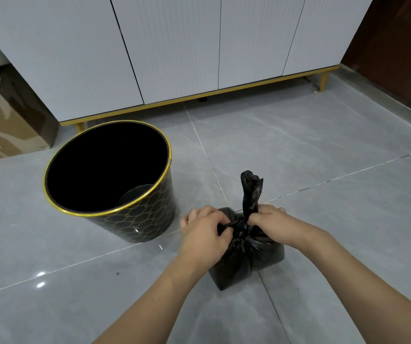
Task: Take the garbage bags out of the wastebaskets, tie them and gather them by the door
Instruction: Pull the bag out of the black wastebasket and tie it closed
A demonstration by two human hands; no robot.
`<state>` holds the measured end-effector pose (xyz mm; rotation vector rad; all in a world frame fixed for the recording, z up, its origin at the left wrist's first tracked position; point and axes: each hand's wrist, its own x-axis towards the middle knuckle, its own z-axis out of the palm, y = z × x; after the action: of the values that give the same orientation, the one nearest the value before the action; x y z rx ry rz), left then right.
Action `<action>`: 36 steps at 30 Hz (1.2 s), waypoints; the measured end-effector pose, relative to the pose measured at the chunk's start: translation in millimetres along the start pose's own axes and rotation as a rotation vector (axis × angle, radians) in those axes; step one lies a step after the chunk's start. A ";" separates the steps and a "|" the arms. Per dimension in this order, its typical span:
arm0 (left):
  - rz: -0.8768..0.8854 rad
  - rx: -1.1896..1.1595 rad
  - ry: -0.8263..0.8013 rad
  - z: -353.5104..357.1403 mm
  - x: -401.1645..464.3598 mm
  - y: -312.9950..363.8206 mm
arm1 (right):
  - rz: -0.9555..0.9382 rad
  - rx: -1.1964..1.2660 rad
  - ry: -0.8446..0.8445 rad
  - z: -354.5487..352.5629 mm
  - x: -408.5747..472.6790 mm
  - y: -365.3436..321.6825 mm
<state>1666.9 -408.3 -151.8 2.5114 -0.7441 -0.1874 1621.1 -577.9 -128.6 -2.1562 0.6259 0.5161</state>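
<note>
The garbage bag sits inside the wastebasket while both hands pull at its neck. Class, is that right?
Not quite. The head view shows the garbage bag on the floor tiles beside the wastebasket, not inside. The left hand and right hand do grip its neck.

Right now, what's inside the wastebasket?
The wastebasket shows no liner: bare dark walls and a pale round patch near the bottom. Its near inner wall is hidden by the rim. The garbage bag stands outside, on the floor.

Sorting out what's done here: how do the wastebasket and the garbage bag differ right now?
The wastebasket stands open-topped and untouched; the garbage bag is gathered shut at its neck, gripped by the left hand and right hand. The wastebasket has gold trim; the bag is plain. Both are black and sit on the floor.
</note>
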 end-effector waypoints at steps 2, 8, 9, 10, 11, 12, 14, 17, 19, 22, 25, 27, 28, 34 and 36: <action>0.113 0.105 0.104 -1.2 -2.3 -1.5 | 0.060 0.083 -0.034 1.3 -0.3 1.7; 0.513 0.285 0.134 -13.3 -6.3 -1.4 | 0.032 0.024 -0.202 1.2 -3.1 -4.4; 0.531 0.300 0.099 -14.9 -5.1 -1.4 | 0.029 0.015 -0.208 0.7 -3.0 -3.5; 0.539 0.308 0.061 -16.1 -3.7 -1.5 | 0.032 -0.002 -0.215 0.9 -3.9 -2.5; 0.542 0.307 0.032 -16.5 -2.4 -1.9 | 0.037 -0.018 -0.222 1.1 -4.0 -0.7; 0.537 0.303 0.015 -15.6 -1.1 -2.7 | 0.038 -0.035 -0.228 0.7 -5.3 -0.4; 0.491 0.304 -0.010 -12.0 0.2 -5.9 | 0.000 -0.099 -0.221 -0.1 -5.6 1.3; 0.361 0.210 -0.020 -5.5 -1.2 -9.5 | -0.170 -0.278 -0.078 2.0 -5.7 2.6; 0.260 0.116 -0.030 -4.3 -3.7 -7.5 | -0.299 -0.296 0.061 6.4 -5.0 4.4; 0.097 0.015 0.005 -4.5 -5.7 -7.3 | -0.442 -0.251 0.134 11.2 -4.5 7.8; -0.018 -0.026 0.054 -3.2 -4.5 -8.4 | -0.438 -0.179 0.171 18.7 1.5 6.6; -0.061 0.010 0.045 -1.7 -3.3 -8.7 | -0.307 0.134 0.009 20.2 1.7 1.8; -0.054 0.053 0.034 -0.8 -2.8 -9.1 | -0.251 0.304 -0.106 19.8 1.1 -0.3; 0.104 0.110 0.073 5.4 -3.2 -4.1 | -0.075 0.616 -0.417 7.5 -9.1 0.5; 0.074 0.046 0.099 5.4 -2.8 -1.9 | -0.109 0.509 -0.320 8.2 -4.4 4.1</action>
<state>1664.0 -407.8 -157.5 2.5113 -0.8082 -0.0202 1614.0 -572.5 -133.4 -1.5764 0.4047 0.5579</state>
